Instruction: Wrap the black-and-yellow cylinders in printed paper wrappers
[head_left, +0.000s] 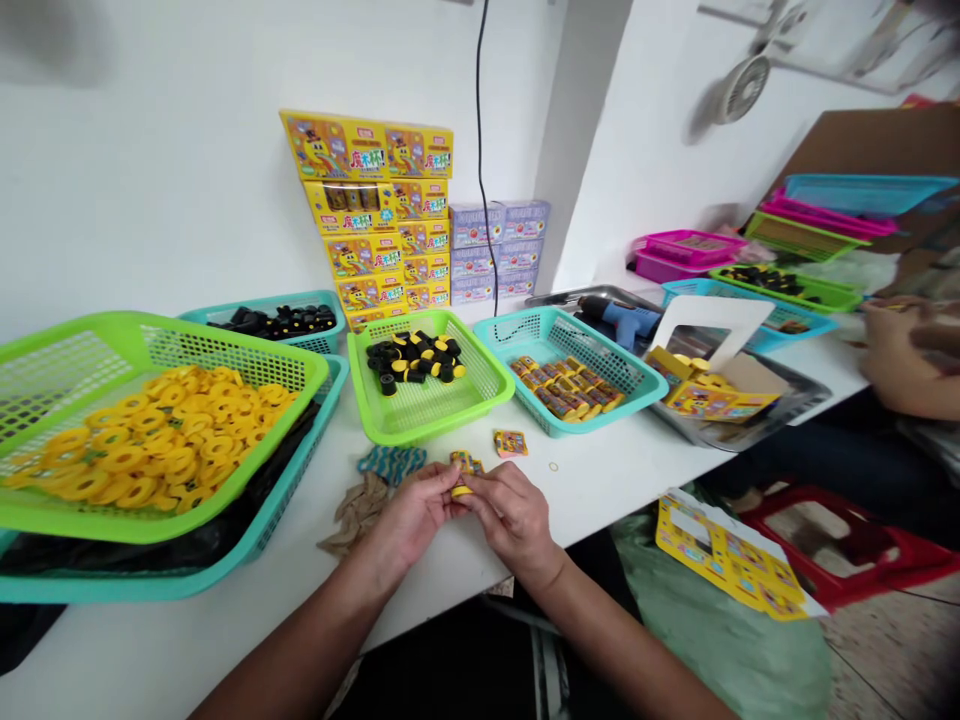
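My left hand [421, 510] and my right hand [516, 512] meet over the near edge of the white table [600, 480]. Their fingertips are closed together on a small yellow round piece [461, 491], mostly hidden by the fingers. Just beyond the fingertips are small printed wrappers [466, 461], partly covered by my hands. Another flat printed wrapper [510, 443] lies a little farther off. Left of my left hand are a teal patterned cloth [394, 463] and crumpled tan fabric [358, 515].
A green basket [480, 395] holds black-and-yellow cylinders; a teal basket [637, 388] holds wrapped ones. Yellow rings fill the left green basket [112, 345]. Behind stand stacked yellow boxes [367, 255]. On the right are a blue heat gun [628, 318], metal tray [806, 385] and another person's arm [907, 365].
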